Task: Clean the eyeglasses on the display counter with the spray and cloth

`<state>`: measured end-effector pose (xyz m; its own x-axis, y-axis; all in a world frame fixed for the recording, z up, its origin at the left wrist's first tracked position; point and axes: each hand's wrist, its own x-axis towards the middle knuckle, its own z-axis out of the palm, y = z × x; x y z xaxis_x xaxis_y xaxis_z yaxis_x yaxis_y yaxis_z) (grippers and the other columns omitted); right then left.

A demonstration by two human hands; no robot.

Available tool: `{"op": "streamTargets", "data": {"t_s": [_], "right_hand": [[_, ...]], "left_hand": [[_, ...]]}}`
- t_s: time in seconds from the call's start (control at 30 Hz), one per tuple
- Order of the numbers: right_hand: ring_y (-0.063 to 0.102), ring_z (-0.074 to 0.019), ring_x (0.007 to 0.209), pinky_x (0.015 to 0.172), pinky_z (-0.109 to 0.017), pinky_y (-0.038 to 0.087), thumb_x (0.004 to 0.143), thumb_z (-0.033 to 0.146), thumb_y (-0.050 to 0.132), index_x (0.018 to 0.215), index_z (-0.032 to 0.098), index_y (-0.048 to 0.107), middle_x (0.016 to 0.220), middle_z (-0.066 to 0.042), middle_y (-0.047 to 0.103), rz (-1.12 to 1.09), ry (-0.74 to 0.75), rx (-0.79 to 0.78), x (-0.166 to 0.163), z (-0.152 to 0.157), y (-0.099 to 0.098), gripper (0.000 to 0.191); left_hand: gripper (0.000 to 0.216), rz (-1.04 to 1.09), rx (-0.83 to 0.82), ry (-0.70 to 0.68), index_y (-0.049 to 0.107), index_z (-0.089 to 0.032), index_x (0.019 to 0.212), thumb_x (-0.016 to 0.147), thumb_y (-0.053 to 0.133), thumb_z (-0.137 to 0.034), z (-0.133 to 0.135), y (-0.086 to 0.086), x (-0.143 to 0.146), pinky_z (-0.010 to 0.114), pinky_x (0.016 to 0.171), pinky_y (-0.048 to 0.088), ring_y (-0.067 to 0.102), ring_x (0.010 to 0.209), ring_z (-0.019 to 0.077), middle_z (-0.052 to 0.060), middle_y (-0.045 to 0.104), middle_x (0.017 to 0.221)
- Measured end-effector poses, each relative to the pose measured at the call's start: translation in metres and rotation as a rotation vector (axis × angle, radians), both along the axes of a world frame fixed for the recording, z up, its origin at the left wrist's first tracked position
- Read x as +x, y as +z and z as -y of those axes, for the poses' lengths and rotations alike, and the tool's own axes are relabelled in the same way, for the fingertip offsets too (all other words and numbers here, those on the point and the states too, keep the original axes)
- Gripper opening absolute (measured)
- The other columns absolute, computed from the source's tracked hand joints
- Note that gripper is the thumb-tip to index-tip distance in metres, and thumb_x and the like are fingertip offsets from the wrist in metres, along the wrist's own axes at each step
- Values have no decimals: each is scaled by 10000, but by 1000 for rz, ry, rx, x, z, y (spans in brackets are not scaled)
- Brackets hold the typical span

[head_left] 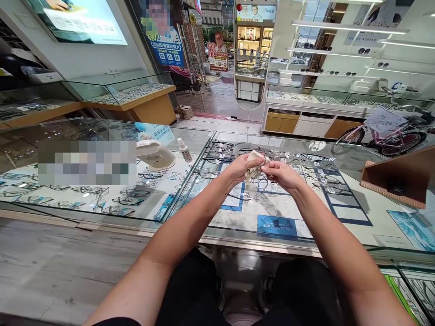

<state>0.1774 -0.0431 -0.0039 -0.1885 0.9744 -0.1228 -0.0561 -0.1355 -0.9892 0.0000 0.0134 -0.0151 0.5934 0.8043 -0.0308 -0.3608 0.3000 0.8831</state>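
Both my hands are raised together over a glass display counter. My left hand is closed on a pale cleaning cloth, bunched between its fingers. My right hand pinches a pair of thin-framed glasses, which hang below the hands with their temples pointing left. The cloth is pressed against the glasses where the two hands meet.
Under the counter glass lie several rows of spectacle frames. A small white spray bottle and a white device stand on the counter to the left. A wooden tray juts in at the right. A pink bicycle leans by the far shelves.
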Motion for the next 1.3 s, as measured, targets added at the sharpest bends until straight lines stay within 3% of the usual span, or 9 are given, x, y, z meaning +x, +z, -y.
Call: {"op": "streamTargets", "data": {"t_s": [0.3,0.47,0.63,0.8,0.87,1.07,1.3], "right_hand": [[379,-94,586,579,-295,192,494,598,1022,717,185,691,627,41,521,3,10,21,0,2,4,575],[372,-95,591,575,-295,192,499,620,1014,720,190,698,636,38,536,21,2,40,-1,1,3,577],[388,-88,592,588,-291,223,458,598,1034,692,182,690,654,28,564,9,-13,2,-2,-1,0,588],[392,-82,583,589,-295,241,453,592,1045,675,174,707,679,13,599,-31,25,-9,-2,-1,0,581],[385,-79,580,583,-292,234,437,598,1048,676,169,711,671,12,603,-30,20,-17,-2,-1,0,595],[406,-85,612,573,-277,263,442,560,1056,767,178,753,737,-12,684,-57,-12,13,-7,-1,-3,587],[395,-89,591,555,-283,263,464,562,1055,803,186,794,715,-5,653,-130,-52,30,0,-3,-3,569]], "left_hand": [[666,-43,161,116,655,-136,838,611,989,-666,5,-5,9,238,553,390,530,575,87,-7,634,690],[716,-34,98,207,639,-141,806,604,951,-753,3,-6,10,234,521,379,516,550,84,-12,607,661],[676,88,-17,112,713,-131,1016,568,1057,-502,-5,-6,4,266,670,535,672,708,143,30,731,831],[796,104,-37,37,698,-147,1168,496,1084,-327,-3,-4,2,285,682,543,675,687,142,11,746,879],[752,81,4,48,701,-134,1109,510,1084,-380,-2,-4,4,272,660,527,659,668,133,10,732,843],[718,-16,133,187,640,-136,802,620,942,-761,1,-8,9,226,519,401,525,543,83,-4,620,653],[702,48,124,194,701,-142,947,666,931,-742,-9,-1,2,245,667,523,667,714,140,36,728,822]]}}
